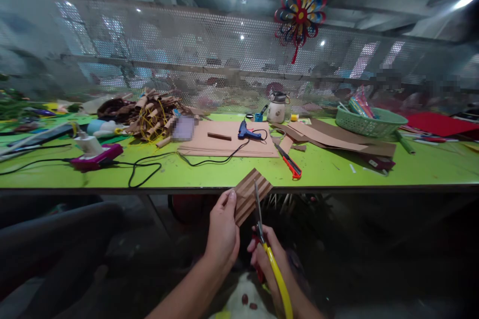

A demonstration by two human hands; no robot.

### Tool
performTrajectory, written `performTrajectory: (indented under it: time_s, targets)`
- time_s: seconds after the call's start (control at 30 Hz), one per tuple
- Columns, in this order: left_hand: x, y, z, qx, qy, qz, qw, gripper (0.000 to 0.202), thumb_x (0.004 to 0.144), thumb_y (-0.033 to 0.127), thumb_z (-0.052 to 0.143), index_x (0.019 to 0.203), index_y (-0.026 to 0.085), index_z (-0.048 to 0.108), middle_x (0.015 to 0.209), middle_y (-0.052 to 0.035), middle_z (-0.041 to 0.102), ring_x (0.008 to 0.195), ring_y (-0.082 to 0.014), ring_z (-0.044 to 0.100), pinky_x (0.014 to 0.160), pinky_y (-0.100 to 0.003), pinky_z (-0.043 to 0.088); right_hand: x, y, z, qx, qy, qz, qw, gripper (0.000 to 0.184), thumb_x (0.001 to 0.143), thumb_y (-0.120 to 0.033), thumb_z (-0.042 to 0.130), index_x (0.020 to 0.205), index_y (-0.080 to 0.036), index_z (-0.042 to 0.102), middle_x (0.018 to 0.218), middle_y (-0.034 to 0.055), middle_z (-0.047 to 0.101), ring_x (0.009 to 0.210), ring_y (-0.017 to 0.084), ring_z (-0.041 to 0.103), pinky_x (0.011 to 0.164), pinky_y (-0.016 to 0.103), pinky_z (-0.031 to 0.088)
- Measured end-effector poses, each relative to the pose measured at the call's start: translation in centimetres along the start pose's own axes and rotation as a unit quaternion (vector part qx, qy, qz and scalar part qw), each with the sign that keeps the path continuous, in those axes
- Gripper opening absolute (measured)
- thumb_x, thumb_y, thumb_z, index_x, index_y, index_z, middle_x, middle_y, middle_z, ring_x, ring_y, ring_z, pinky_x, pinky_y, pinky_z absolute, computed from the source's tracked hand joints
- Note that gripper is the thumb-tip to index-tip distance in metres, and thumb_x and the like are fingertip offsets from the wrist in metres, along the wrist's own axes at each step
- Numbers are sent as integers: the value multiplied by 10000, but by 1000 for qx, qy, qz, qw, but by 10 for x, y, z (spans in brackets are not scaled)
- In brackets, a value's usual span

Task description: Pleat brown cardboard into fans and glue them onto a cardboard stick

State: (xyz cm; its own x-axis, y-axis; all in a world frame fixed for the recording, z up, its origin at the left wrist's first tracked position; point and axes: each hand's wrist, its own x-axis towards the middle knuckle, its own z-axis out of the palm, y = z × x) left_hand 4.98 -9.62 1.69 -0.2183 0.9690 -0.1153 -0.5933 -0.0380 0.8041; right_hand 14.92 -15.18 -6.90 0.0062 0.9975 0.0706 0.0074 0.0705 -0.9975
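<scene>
My left hand (223, 229) pinches a small brown cardboard piece (250, 194) marked with parallel lines, held in front of the green table's near edge. My right hand (271, 259) grips scissors (262, 229) with yellow and red handles. Their blades point up into the middle of the cardboard piece along one of its lines. Both hands are below table level, close to my body.
The green table (337, 167) carries stacked cardboard sheets (228, 144), a blue glue gun (247, 133) with a black cord, an orange utility knife (290, 163), a green basket (368, 122), rolled cardboard tubes (153, 114) and a pink device (95, 155). A perforated metal screen stands behind.
</scene>
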Motion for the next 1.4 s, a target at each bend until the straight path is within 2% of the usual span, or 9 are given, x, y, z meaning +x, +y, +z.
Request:
performTrajectory:
  time_s: [0.3, 0.57, 1.13, 1.4]
  targets:
    - [-1, -1, 2, -3, 7, -6, 1000, 306, 685, 353, 701, 897, 156, 602, 866, -41, 681, 850, -197, 636, 779, -291, 480, 3, 4, 10, 37, 44, 31, 998, 555, 760, -646, 523, 1068, -186, 493, 640, -27, 556, 450, 75, 453, 430, 180, 358]
    - [-1, 0, 1, -3, 2, -7, 1000, 292, 686, 341, 699, 889, 153, 608, 851, -39, 683, 837, -191, 640, 759, -278, 485, 2, 7, 7, 25, 39, 22, 999, 591, 760, -670, 493, 1079, -172, 515, 658, -5, 573, 446, 69, 425, 393, 167, 304]
    - [0, -1, -1, 3, 7, 0, 1000, 326, 679, 362, 708, 912, 154, 612, 899, -45, 675, 909, -202, 618, 795, -289, 475, -7, -20, 6, 22, 62, 39, 997, 544, 742, -622, 559, 1045, -171, 584, 575, -28, 509, 401, 48, 310, 339, 154, 229]
    - [1, -1, -2, 16, 14, 7, 1000, 316, 681, 372, 703, 896, 161, 608, 907, -34, 665, 909, -191, 604, 795, -277, 463, -6, -18, 4, 18, 54, 33, 998, 509, 761, -602, 562, 1027, -169, 594, 566, -33, 492, 411, 56, 335, 359, 162, 267]
